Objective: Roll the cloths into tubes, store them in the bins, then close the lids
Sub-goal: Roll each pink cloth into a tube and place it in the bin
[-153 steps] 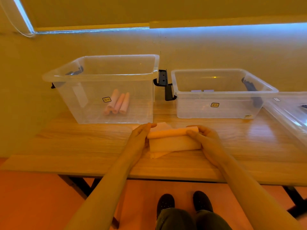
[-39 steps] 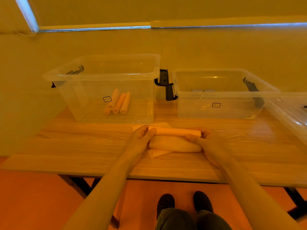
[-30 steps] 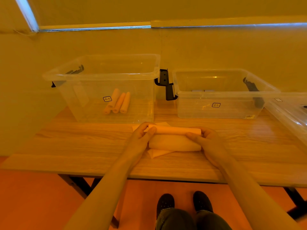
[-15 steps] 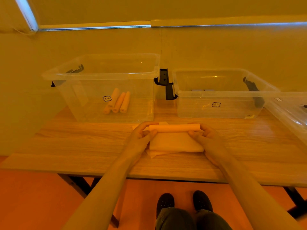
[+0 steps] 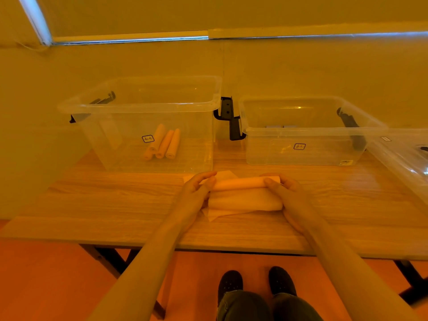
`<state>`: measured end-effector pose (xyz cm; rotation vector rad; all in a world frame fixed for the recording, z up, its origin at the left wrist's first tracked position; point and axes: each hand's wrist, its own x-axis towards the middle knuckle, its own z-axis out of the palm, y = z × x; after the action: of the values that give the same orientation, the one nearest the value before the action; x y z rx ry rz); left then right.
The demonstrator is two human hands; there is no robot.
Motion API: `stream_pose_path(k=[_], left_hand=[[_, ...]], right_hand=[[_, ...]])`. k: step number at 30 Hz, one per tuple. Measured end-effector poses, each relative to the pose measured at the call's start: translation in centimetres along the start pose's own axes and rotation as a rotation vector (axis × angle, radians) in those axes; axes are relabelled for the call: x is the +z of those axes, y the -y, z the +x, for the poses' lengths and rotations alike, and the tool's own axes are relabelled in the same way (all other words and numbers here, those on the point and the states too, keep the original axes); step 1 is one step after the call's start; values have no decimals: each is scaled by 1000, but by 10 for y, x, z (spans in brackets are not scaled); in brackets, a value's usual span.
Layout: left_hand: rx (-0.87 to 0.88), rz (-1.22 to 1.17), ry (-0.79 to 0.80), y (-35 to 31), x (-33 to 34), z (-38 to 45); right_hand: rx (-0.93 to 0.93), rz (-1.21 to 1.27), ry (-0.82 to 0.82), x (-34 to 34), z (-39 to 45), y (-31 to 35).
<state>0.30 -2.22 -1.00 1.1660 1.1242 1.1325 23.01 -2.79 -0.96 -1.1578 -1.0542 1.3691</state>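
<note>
Dark shoes [image 5: 254, 281] stand on the orange floor below the near edge of the wood-grain desk [image 5: 115, 205]. Two bare forearms reach forward over that edge and meet at mid-desk. The left hand [image 5: 196, 188] and the right hand [image 5: 284, 188] each curl their fingers [image 5: 209, 181] round one end of a pale cloth [image 5: 245, 193], whose far part is wound into a tight tube lying crosswise, parallel to the desk edge. The unrolled part spreads soft and flat toward the person, on top of more flat cloths [image 5: 220, 213] whose corners poke out at the near and far sides. Bare desk lies to the left and right of the hands.

Beyond them stand two clear plastic bins, both without lids. The left bin [image 5: 143, 107], taller, holds three rolled cloths [image 5: 165, 144] lying side by side on its floor, with a small label on its front wall. The right bin [image 5: 308, 133], lower, has a dark latch [image 5: 353, 128] on its right side; dark latches also sit between the two bins. A clear lid [image 5: 403, 158] lies tilted at the right edge of the view. Behind everything rises a plain wall.
</note>
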Motion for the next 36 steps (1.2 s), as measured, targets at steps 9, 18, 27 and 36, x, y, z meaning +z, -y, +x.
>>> stream_pose_path(k=[9, 18, 27, 36], left_hand=[[53, 109, -21, 5, -3, 0], [54, 1, 26, 0, -1, -2], [13, -42, 13, 2, -1, -1], [134, 147, -27, 1, -1, -3]], right_hand=[[11, -24, 35, 1, -1, 0], [-11, -3, 8, 1, -3, 1], [2, -14, 40, 1, -2, 1], [-104, -183, 31, 4, -8, 2]])
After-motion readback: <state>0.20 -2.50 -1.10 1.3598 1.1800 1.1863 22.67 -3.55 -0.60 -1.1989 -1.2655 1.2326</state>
